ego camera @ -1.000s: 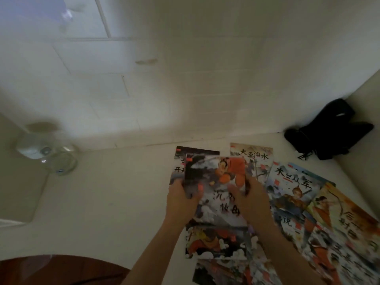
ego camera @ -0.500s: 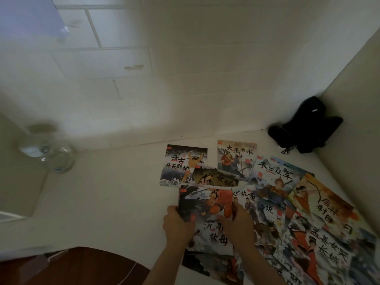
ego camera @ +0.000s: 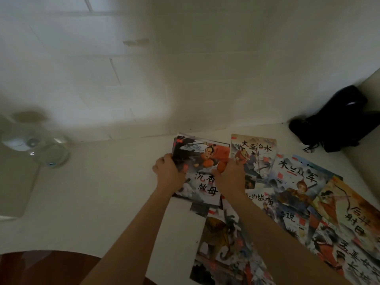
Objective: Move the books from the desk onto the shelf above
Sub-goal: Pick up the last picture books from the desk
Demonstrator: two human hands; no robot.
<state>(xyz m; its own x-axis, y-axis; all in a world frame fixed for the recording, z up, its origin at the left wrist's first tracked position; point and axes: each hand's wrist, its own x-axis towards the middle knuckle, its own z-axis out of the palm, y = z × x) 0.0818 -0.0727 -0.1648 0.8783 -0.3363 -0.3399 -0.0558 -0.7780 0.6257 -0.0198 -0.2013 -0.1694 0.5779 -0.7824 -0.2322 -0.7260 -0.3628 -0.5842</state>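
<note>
Several thin picture books lie spread over the white desk (ego camera: 115, 202). A small stack of books (ego camera: 203, 161), its top cover showing an orange-robed figure, sits near the back of the desk. My left hand (ego camera: 167, 173) grips the stack's left edge and my right hand (ego camera: 231, 175) holds its right edge with the thumb on the cover. To the right lie a book with a man in orange (ego camera: 254, 155), a book with a warrior (ego camera: 296, 188) and a book with an archer (ego camera: 353, 212). A tiger-cover book (ego camera: 218, 237) lies nearer me. The shelf is out of sight.
A tiled wall (ego camera: 144, 79) rises behind the desk. A clear glass vessel (ego camera: 51, 155) stands at the left. A black bag (ego camera: 339, 124) fills the back right corner beside a side panel. A brown chair back (ego camera: 41, 268) shows at the bottom left.
The book in both hands moved away from me, over the two books at the back, and now lies on top of them as one stack. The camera tilted.
</note>
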